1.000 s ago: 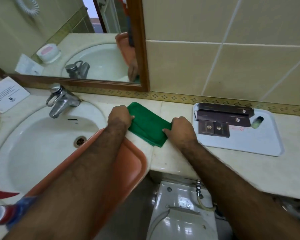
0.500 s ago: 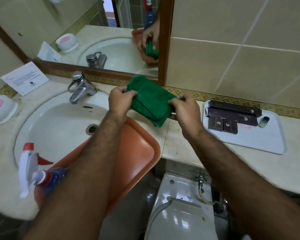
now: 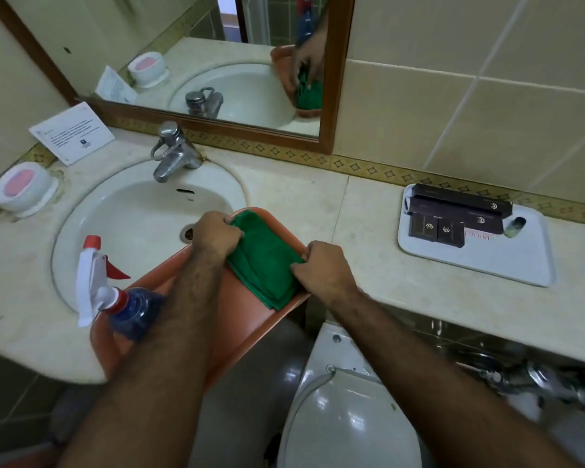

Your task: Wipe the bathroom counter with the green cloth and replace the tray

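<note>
Toilet lid, glossy white, is cut off by the lower edge. Both forearms cover much of the orange tray, smooth moulded plastic with rounded corners, overhanging the bench front and partly over the sink. Spray bottle lies on the tray; its blue body is mostly hidden behind the left arm. Folded green cloth, soft pile, lies on the tray's far end. Left hand curled closed on its far-left edge; right hand closed on its near-right edge. Fingertips are hidden. Farther right, white tray carries dark boxes; print is illegible. Chrome tap stands behind the basin.
</note>
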`<state>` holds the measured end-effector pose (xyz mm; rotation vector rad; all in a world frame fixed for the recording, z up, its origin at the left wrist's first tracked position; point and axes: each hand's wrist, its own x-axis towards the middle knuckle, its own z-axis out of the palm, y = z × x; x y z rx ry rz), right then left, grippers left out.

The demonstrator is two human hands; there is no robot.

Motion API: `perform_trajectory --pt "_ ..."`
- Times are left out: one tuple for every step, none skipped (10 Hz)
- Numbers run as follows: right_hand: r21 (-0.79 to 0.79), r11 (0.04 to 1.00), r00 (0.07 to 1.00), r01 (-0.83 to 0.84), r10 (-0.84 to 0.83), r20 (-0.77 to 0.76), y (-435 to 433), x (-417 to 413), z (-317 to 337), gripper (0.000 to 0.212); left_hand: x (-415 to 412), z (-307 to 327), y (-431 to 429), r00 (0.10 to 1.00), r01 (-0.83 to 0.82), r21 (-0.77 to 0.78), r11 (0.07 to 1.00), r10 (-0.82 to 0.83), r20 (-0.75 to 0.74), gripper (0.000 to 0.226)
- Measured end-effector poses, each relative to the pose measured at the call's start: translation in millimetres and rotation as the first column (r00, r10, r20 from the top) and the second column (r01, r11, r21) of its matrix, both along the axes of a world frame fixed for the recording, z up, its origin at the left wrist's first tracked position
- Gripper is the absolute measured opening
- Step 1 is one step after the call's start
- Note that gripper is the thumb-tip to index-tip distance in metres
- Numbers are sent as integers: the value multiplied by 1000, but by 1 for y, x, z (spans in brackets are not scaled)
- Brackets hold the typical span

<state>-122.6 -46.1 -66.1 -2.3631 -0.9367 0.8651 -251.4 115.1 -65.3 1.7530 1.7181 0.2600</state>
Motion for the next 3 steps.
perform_trajectory --pt "-99 985 940 -143 167 298 -5 -1 -3 31 -4 -10 -13 975 78 67 995 -62 -212 33" --pt "-24 992 925 -127 127 357 -15 14 3 48 1 -1 -24 907 223 233 947 -113 -407 41" --pt "8 984 868 -177 152 472 -35 46 26 60 14 25 -33 888 414 356 838 -286 -361 55"
